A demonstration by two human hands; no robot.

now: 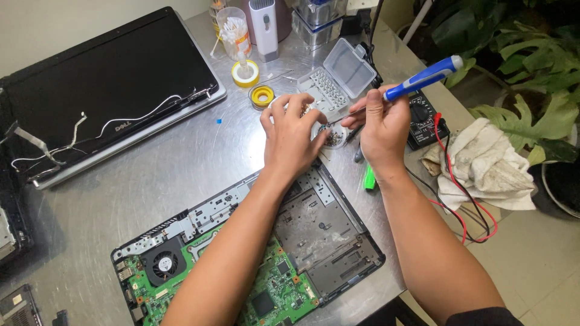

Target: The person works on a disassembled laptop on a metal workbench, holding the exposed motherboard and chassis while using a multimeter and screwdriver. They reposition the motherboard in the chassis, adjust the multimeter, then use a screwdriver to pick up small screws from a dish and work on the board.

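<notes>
Screwdriver [423, 78], blue and white handle: held in the right hand [379, 130], fingers wrapped round the lower handle, shaft pointing left and down toward a small round dish of screws [333, 137]. Tip sits over or just at the dish; actual contact cannot be told.

Left hand [291, 137]: palm down, fingers curled and pinched together just left of the dish. What the fingertips hold is hidden; something small may be there, too small to tell.

Both hands are over the metal table [151, 181], just beyond the far edge of the opened laptop base [272, 253]. The base lies near the front table edge, green circuit board and black fan exposed, grey metal frame on its right half.

Just behind the hands: a clear plastic bit case [339, 81], lid tipped open. Left of it, two yellow tape rolls [261, 95], the farther one with a white centre. A tub of cotton swabs [232, 30] stands at the back.

Right of the right hand: a black multimeter [426, 124] with red and black leads trailing off the table edge, and a dirty white rag [486, 163]. A green-handled tool [369, 178] lies under the right wrist.

Far left: detached laptop lid [109, 84], face up, loose cables across it.
</notes>
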